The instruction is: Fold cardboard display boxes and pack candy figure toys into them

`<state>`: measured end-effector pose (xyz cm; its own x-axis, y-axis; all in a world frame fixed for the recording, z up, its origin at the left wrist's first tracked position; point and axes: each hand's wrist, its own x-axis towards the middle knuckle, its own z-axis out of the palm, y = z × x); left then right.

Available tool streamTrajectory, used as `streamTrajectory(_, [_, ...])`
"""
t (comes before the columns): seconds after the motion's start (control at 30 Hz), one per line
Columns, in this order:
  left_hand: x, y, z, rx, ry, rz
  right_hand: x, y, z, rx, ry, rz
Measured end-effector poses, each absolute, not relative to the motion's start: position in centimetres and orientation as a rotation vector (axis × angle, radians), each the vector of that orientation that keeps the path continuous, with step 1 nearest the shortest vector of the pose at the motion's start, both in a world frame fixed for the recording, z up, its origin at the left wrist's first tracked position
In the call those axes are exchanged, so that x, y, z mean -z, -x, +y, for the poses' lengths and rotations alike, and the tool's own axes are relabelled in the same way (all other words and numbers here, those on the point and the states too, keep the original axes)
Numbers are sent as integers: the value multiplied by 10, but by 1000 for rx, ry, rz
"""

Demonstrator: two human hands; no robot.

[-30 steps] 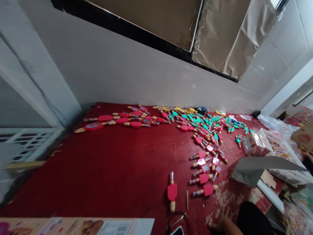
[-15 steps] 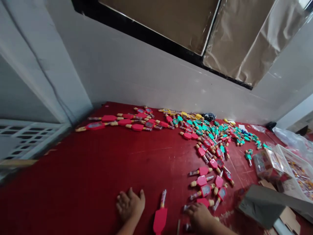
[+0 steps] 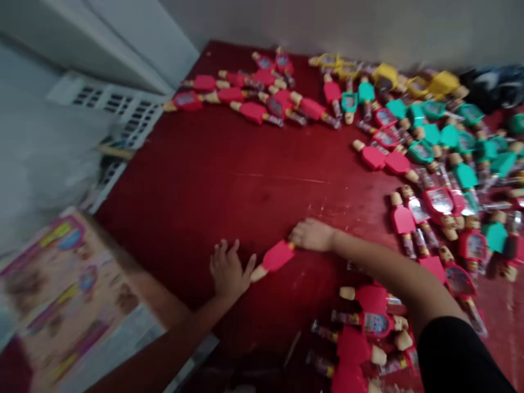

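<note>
On the dark red table [image 3: 213,180] a single pink toy [image 3: 278,255] with a tan knob lies slanted between my two hands. My right hand [image 3: 313,234] has its fingers closed round the toy's upper right end. Beside the tan knob at the other end is my left hand [image 3: 230,270], its fingers spread and the thumb near the knob. Many similar pink toys [image 3: 403,219] lie to the right of my right arm, some under or close to the forearm. The tips of the right fingers are partly blurred.
Rows of pink toys [image 3: 251,112], yellow toys [image 3: 444,83] and green toys [image 3: 465,174] lie along the back and right. A printed cardboard box [image 3: 73,295] stands at lower left, near a white slotted crate [image 3: 131,123]. A wall edges the table's back.
The view has turned down and closer. My right hand has moved from the pile at the right to the single pink toy, now slanted, and grips its end. My left hand is beside its knob.
</note>
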<state>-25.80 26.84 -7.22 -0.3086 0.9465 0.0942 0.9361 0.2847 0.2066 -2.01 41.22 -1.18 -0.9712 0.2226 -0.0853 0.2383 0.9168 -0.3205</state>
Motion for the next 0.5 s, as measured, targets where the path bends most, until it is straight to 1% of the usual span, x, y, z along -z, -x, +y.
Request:
streamTrajectory(0.07, [74,261,272,-351,-1830,2491,13,0,447,517,-523,3039])
streamTrajectory(0.17, [77,271,251,-277,-1842,2517,8,-38,445,559,-654,3028])
streamTrajectory(0.23, [80,276,233,-238,-1847,2532,4,-69,428,595,-645,3027])
streamTrajectory(0.3, [85,278,222,-241,-1851,2532,1,-94,426,690,-533,3023])
streamTrajectory(0.33, [87,278,221,-257,-1851,2530,2,-98,435,880,-705,3019])
streamTrajectory(0.4, [91,279,223,-297,-1843,2529,5,-84,471,881,-994,3004])
streamTrajectory(0.5, [93,283,227,-334,-1821,2535,20,-21,535,597,-1562,2956])
